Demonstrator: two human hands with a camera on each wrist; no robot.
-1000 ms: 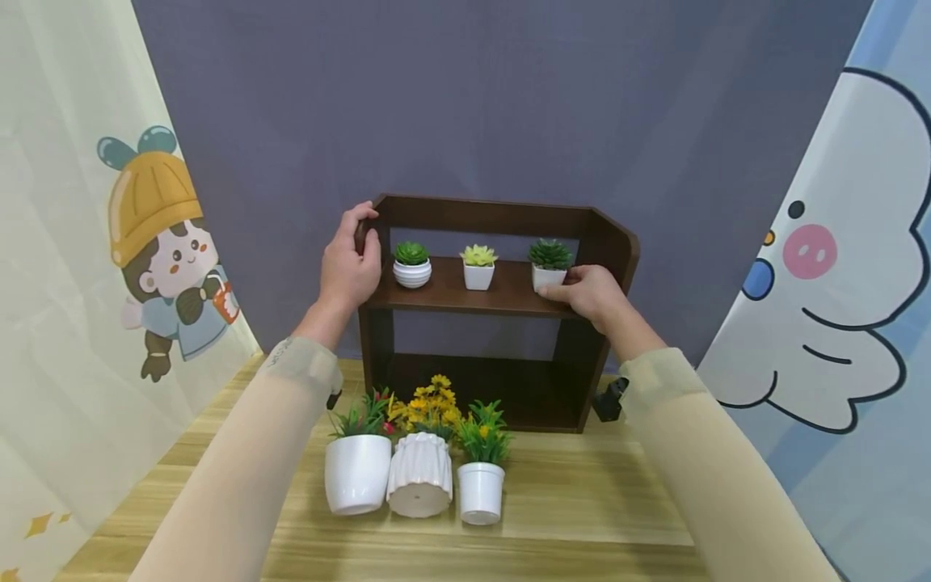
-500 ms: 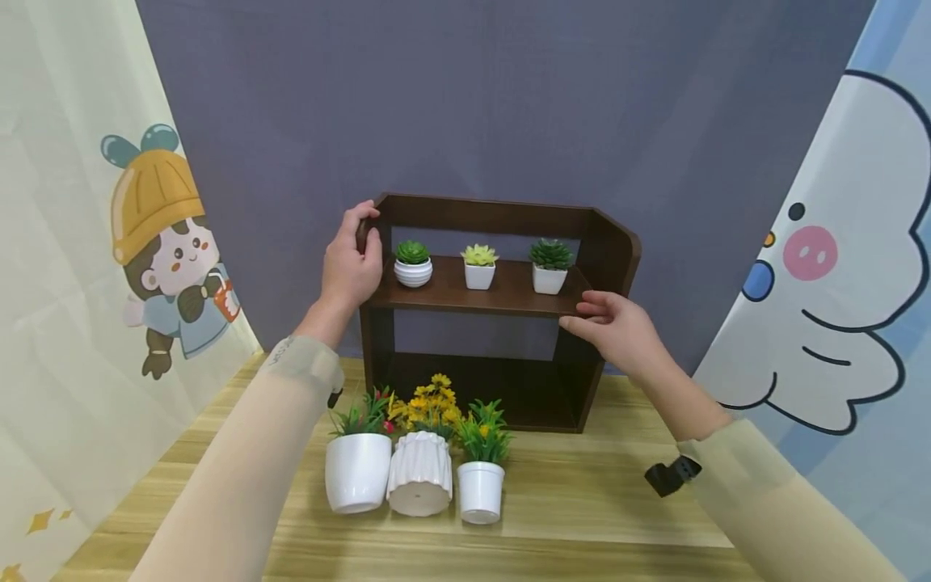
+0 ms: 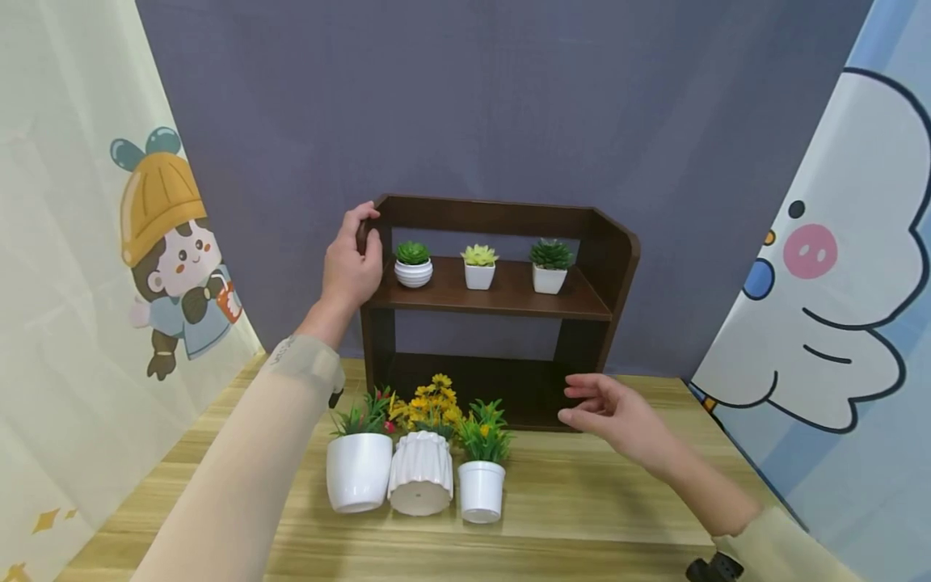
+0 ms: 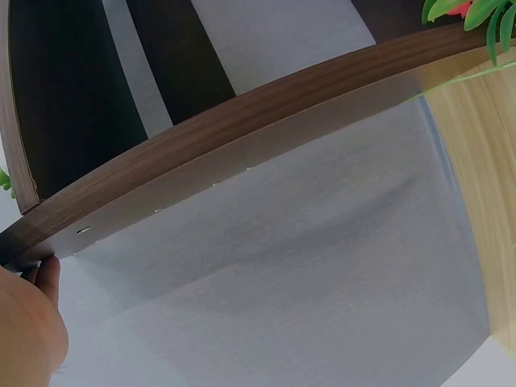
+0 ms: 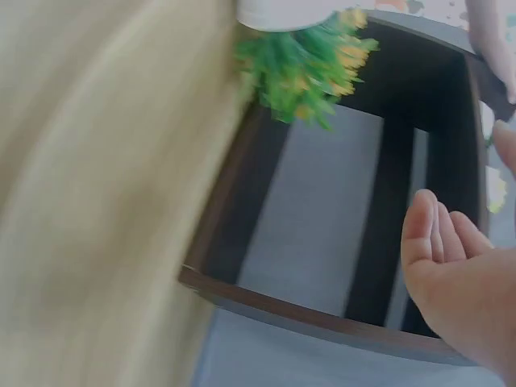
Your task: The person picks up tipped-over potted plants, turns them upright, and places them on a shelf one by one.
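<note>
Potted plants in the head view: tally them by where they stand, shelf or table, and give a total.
On the dark brown wooden shelf: 3 (round ribbed white pot with green succulent, square white pot with yellow-green succulent, square white pot with dark green succulent)
On the light wooden table: 3 (smooth white pot, fluted white pot, small white pot)
Total: 6

Three white pots lie tipped on the wooden table — smooth pot, ribbed pot, small pot. Cartoon curtains hang either side — a capped child, a pink-cheeked creature.

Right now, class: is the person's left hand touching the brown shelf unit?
Touching. The head view shows the left hand curled round the top left corner of the shelf unit; the left wrist view shows fingers against its edge.
</note>
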